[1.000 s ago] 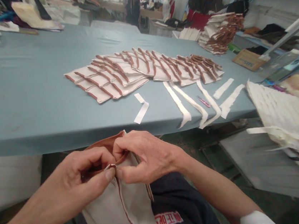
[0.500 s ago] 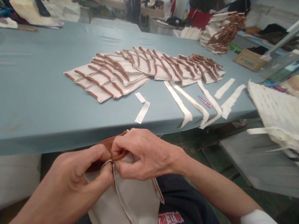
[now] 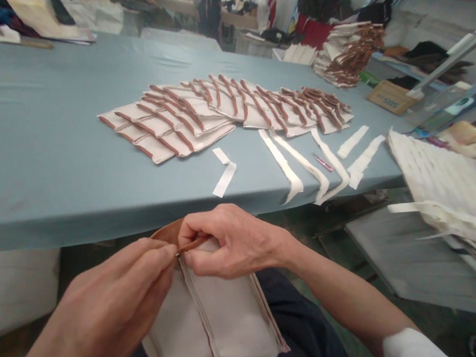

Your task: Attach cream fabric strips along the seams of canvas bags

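A cream fabric pouch (image 3: 232, 316) with a brown-trimmed rim and a seam down its middle hangs over my lap. My left hand (image 3: 131, 294) pinches the rim where the seam meets it, with the thumb hidden behind the fingers. Close beside it, my right hand (image 3: 232, 242) grips the brown edge between thumb and bent fingers. The fingertips of both hands almost touch at the seam. Beyond them on the table, a row of similar cream pieces with brown edging (image 3: 188, 115) lies overlapped.
The blue-covered table (image 3: 47, 160) runs in front of me. White strips (image 3: 283, 164) and a small purple tool (image 3: 323, 162) lie near its edge. A stack of brown-edged pieces (image 3: 348, 51) and a cardboard box (image 3: 390, 98) are at the far right. White material (image 3: 458, 193) rests at right.
My left hand has turned so its back and fingers cover the thumb at the seam. The pouch's lower part has swung slightly right. My right hand keeps nearly the same hold.
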A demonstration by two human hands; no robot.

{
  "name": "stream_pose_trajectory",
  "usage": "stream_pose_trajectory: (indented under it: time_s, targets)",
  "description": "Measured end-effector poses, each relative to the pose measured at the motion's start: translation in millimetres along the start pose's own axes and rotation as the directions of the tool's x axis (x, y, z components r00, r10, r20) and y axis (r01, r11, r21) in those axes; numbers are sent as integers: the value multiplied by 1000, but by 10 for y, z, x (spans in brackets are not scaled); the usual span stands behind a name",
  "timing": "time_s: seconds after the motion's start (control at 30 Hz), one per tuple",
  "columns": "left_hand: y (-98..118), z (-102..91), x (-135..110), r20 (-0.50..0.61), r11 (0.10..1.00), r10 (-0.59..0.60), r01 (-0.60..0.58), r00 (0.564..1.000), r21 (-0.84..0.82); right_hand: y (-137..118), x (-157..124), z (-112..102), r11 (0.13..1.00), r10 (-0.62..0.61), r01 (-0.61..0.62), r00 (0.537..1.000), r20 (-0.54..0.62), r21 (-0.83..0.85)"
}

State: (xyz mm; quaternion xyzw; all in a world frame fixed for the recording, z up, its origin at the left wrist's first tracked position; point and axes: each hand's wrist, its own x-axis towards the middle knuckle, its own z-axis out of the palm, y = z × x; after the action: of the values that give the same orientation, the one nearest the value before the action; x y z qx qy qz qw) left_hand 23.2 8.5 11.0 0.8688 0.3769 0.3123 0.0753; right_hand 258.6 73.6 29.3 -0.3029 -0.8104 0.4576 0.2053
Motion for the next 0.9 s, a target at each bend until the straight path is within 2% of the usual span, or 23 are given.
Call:
stream_pose_trajectory:
  time_s: [0.1,0.23,0.33,0.47,0.53,0.6,0.67,0.73,0.8,0.9]
  targets:
    - [-52,42,-109,11,1000,-4,4,1000,20,14,6,4,1000,9,-9,1000,5,-28]
    - [-39,61,-95,23,998,-36,35,999,48,7,15,8,994,-37,35,999,-14,-108]
    - [-18,59,-75,36,997,-61,59,997,49,-54,17,-2,956,-96,89,995,-12,-278]
    - [-20,52,-90,38,990,-116,112,993,88,-115,28,8,846,-134,120,991,10,-519]
    - [-27,30,-79,3,985,-146,145,989,92,-104,33,29,826,-148,130,989,10,-549]
    - [-34,-6,-57,-37,978,-199,201,979,62,-72,33,53,851,-173,152,985,6,-503]
    - [-40,-43,-43,-11,961,-276,276,961,-15,-34,24,74,888,-200,181,980,0,-424]
    - [-45,-60,-49,73,923,-360,366,930,-118,-2,9,87,908,-230,211,973,-12,-363]
    - [-45,-47,-69,156,861,-439,464,885,-207,19,-9,88,909,-260,234,965,-31,-345]
    - [-33,8,-90,206,775,-529,568,823,-277,34,-35,72,902,-284,245,957,-62,-356]
